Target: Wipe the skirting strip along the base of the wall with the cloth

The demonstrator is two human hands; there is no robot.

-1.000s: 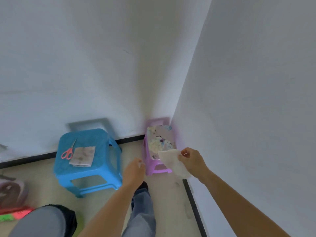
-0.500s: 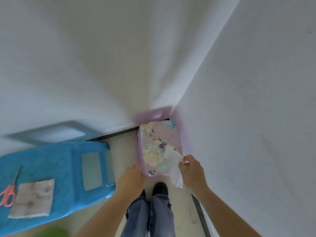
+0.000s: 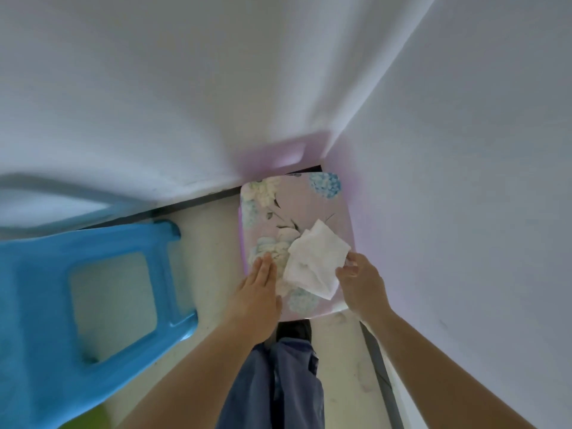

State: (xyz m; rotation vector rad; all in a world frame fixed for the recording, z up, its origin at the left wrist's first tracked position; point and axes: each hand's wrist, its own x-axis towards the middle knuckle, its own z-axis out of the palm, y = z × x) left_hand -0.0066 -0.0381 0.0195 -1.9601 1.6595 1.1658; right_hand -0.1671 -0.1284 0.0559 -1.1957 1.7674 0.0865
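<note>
Cloth (image 3: 315, 261) white, crumpled, pinched in right hand (image 3: 360, 286) over floral stool (image 3: 294, 212), left hand (image 3: 258, 289) flat, fingers spread

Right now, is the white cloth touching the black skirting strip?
No, the right hand holds the cloth over the floral stool, apart from the skirting strip.

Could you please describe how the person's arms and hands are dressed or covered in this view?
Both the left hand and the right hand are bare, with no gloves, rings or watch visible. Both forearms are uncovered as far as the frame shows; no sleeve is in view.
</note>
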